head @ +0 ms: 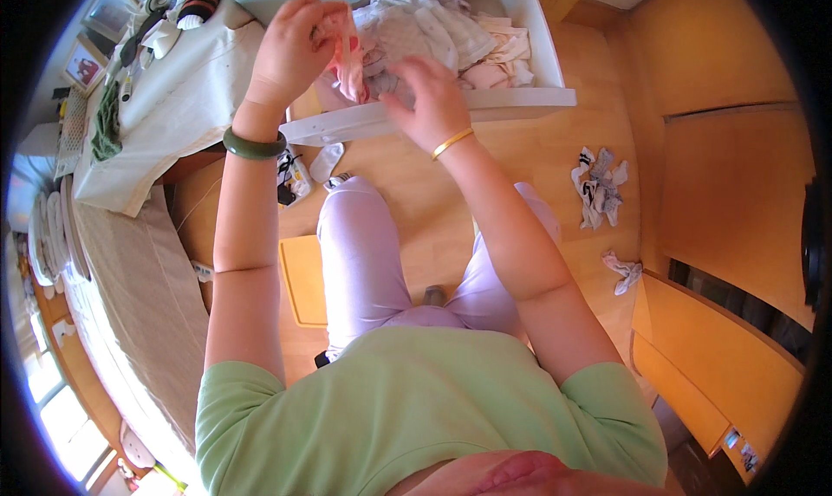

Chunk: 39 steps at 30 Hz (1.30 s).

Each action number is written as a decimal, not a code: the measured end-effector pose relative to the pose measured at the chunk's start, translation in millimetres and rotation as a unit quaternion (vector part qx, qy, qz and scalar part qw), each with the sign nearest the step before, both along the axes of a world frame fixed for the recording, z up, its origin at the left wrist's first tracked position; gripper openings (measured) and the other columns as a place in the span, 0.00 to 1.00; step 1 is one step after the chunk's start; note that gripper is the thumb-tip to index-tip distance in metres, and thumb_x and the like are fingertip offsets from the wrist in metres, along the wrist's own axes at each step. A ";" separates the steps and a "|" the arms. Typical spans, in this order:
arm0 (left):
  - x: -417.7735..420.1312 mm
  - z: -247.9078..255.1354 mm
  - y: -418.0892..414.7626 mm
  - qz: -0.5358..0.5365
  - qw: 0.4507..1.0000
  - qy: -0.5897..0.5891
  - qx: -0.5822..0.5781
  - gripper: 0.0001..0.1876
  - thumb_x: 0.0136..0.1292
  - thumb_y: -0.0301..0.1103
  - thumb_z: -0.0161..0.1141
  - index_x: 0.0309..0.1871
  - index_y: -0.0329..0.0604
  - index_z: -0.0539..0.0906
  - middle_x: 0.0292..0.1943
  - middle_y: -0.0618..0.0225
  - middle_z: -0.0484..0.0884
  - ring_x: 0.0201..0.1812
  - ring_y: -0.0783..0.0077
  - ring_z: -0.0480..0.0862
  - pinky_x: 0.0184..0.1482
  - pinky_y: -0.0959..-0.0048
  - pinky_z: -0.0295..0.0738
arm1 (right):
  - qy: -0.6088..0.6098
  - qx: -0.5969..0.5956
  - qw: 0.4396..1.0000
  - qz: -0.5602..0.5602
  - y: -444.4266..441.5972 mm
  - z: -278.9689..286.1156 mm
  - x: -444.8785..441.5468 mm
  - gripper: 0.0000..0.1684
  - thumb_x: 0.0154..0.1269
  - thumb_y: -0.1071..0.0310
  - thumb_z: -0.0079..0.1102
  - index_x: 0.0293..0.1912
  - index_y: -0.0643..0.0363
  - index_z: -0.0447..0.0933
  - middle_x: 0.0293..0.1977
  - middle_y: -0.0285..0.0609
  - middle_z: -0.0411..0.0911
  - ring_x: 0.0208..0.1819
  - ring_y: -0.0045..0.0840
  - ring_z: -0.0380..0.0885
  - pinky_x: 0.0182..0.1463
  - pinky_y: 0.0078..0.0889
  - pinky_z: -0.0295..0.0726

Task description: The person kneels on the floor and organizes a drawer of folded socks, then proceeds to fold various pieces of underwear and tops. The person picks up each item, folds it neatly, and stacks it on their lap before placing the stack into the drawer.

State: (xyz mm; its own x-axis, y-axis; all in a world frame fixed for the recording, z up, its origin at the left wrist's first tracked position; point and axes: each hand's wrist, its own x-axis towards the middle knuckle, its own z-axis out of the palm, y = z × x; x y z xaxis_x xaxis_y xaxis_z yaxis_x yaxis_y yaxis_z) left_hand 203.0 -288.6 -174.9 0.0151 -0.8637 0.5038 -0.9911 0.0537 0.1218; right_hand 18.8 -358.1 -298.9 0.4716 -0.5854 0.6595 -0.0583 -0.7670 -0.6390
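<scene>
My left hand (292, 51) is raised at the left side of a pulled-out white drawer (552, 47). It grips a small red and pink cloth garment (351, 64), which hangs down over the drawer. Slightly blurred, my right hand (432, 96) hovers over the drawer's front edge, fingers spread and holding nothing. Inside the drawer lies a heap of whitish cloth (422, 28). Peach-coloured garments (507, 54) fill the drawer's right part. A dark green bangle circles my left wrist, and a gold bracelet my right.
Socks (599, 187) lie piled on the wooden floor, with another pinkish sock (624, 272) nearer the wooden cabinet (715, 340). A cloth-covered table (188, 99) at left bears a green knitted item (107, 125) and a striped sock (197, 7). A yellow board (302, 281) lies beside my knee.
</scene>
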 end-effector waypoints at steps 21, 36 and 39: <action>-5.5 39.3 88.0 -0.190 0.686 0.702 0.030 0.28 0.55 0.11 0.39 0.60 0.27 0.75 0.55 0.54 0.80 0.48 0.64 0.84 0.51 0.70 0.80 | -0.185 0.441 0.844 0.242 -20.4 13.5 10.7 0.27 0.59 0.68 0.70 0.57 0.56 0.73 0.60 0.40 0.73 0.62 0.28 0.70 0.66 0.35 0.71; -59.8 77.8 227.8 0.036 0.851 0.510 0.121 0.33 0.59 0.13 0.61 0.70 0.31 0.67 0.53 0.67 0.81 0.43 0.82 0.81 0.44 0.80 0.78 | -0.247 0.585 0.658 0.405 44.4 56.1 -132.5 0.19 0.67 0.66 0.57 0.54 0.64 0.73 0.53 0.48 0.77 0.56 0.32 0.77 0.60 0.40 0.75; -88.4 65.2 260.4 0.041 0.825 0.535 0.180 0.27 0.61 0.14 0.60 0.65 0.30 0.72 0.49 0.67 0.83 0.43 0.81 0.82 0.46 0.80 0.78 | -0.174 0.526 0.735 0.391 67.1 68.3 -177.6 0.14 0.66 0.68 0.56 0.48 0.65 0.72 0.56 0.51 0.75 0.55 0.32 0.77 0.59 0.41 0.76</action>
State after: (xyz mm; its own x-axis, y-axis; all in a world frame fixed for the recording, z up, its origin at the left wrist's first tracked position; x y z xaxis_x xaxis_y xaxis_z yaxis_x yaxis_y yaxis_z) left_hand 114.6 -28.2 -109.7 0.3500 -0.9284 -0.1251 -0.3052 -0.2393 0.9218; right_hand -158.8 -291.0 -230.6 0.8458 -0.4962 0.1962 0.4440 0.4506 -0.7745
